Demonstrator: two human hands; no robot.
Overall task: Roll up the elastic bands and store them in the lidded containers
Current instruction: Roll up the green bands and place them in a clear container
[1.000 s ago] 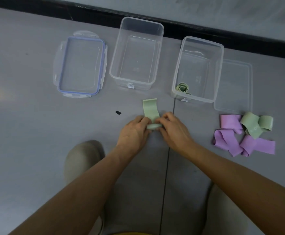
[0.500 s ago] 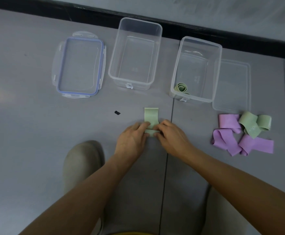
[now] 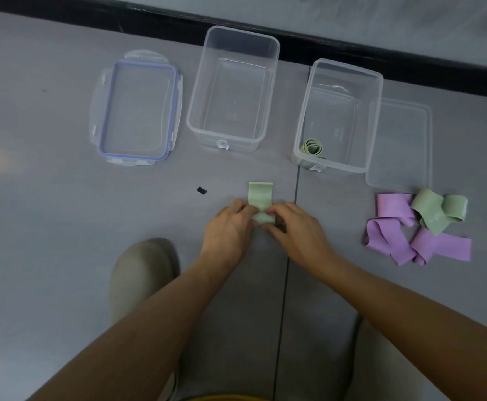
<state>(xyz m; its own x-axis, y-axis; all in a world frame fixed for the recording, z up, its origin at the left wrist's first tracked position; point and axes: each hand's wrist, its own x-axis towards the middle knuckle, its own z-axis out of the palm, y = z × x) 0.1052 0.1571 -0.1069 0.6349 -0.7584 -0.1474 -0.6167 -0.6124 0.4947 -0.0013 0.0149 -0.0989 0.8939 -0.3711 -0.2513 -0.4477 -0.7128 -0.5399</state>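
A pale green elastic band point(image 3: 260, 195) lies flat on the grey floor, its near end wound into a roll. My left hand point(image 3: 228, 229) and my right hand point(image 3: 295, 230) pinch that roll from either side. A short flat tail sticks out beyond my fingers. Two clear lidless containers stand further away: the left container point(image 3: 232, 88) holds nothing, while the right container point(image 3: 338, 117) has one rolled green band point(image 3: 312, 146) in its near left corner. To the right lies a pile of loose purple bands point(image 3: 392, 224) and green bands point(image 3: 439, 211).
A blue-rimmed clip lid point(image 3: 138, 110) lies flat left of the containers. A plain clear lid point(image 3: 400, 143) lies right of them. A small black speck point(image 3: 202, 191) sits on the floor. My knees show at the bottom edge. A black baseboard runs along the wall behind.
The flat tail of the green band has grown shorter as the roll between my fingers got thicker. Both hands have stayed in place.
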